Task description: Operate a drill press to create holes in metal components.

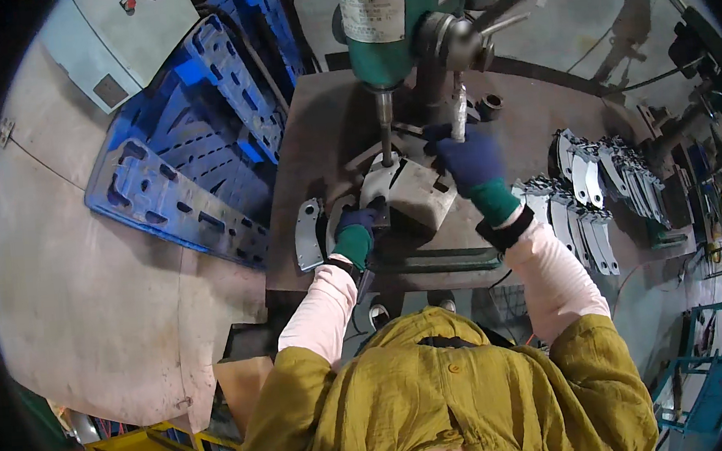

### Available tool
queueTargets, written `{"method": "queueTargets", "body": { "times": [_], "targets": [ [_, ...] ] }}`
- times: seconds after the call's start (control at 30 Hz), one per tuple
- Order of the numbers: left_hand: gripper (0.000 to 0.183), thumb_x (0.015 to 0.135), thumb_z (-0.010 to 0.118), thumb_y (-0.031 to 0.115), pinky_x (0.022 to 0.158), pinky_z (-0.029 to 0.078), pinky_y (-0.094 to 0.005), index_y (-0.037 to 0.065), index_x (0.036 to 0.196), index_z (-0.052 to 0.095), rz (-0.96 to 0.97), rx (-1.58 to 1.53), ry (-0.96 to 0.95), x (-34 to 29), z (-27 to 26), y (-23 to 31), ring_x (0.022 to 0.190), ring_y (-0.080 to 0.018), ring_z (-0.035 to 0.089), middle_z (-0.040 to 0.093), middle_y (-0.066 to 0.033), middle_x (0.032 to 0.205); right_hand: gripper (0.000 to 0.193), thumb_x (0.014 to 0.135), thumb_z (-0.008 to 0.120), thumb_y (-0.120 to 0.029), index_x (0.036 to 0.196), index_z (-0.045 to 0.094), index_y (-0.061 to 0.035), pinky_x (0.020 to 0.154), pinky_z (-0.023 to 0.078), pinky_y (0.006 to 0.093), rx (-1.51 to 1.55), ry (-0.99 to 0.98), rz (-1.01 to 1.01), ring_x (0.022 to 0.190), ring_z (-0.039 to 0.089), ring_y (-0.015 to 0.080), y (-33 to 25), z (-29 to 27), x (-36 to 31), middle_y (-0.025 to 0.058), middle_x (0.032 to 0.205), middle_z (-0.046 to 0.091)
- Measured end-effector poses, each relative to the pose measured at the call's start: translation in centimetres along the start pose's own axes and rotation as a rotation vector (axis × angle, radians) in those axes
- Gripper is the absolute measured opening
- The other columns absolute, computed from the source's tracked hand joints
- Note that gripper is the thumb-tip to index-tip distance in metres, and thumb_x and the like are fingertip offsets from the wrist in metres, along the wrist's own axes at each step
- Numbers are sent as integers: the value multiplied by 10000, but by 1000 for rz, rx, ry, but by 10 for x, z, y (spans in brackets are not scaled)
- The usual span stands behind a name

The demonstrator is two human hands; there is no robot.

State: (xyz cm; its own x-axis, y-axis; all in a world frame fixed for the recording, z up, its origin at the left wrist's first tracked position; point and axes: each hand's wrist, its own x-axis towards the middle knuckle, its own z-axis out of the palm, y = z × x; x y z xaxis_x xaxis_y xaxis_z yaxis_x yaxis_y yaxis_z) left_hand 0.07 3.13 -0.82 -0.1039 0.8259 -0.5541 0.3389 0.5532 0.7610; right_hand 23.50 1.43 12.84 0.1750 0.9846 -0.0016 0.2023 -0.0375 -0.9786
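Brown surface (301,158), drill press (377,46) standing over it; blue pallets (181,195) left of press. Beneath press bit (387,143): pale block (418,191). Left hand (355,220), gloved, fingers bent at block's near-left edge, below press; anything gripped, we cannot tell. Right hand (472,162), gloved, blurred, at press's pale-wrapped lever (459,107); closed or loose, we cannot tell. Curved metal plates (308,236) left of press, more in rows right.

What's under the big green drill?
Under the green drill is a pale metal block, with the left hand beside it. The block hides the table right beneath it, so I can't see that spot.
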Motion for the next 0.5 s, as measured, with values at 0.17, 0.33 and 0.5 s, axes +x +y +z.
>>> {"method": "queueTargets", "body": {
  "times": [0.17,0.33,0.5],
  "targets": [
    [646,809,697,544,587,515,-356,-22,1114,636,204,-299,-105,-12,-4,-25,677,-253,675,700,-177,936,389,967,508,-298,1206,632,-18,706,548,278,764,-479,-47,795,668,181,-110,15,-75,142,1077,686],
    [600,852,627,553,609,484,-401,6,1095,664,406,19,166,-4,-3,-28,719,-269,668,696,-175,920,415,946,561,-328,1209,604,-11,847,552,365,508,-428,-286,899,671,245,-187,-3,-54,152,1088,683],
    [548,890,596,492,763,475,-415,12,1150,646,503,-6,67,-14,-13,-31,867,-338,643,688,-175,1006,444,946,555,-363,1215,593,-11,909,531,378,478,-424,-326,943,663,249,-195,-6,-49,140,1108,675]
  ]
}}
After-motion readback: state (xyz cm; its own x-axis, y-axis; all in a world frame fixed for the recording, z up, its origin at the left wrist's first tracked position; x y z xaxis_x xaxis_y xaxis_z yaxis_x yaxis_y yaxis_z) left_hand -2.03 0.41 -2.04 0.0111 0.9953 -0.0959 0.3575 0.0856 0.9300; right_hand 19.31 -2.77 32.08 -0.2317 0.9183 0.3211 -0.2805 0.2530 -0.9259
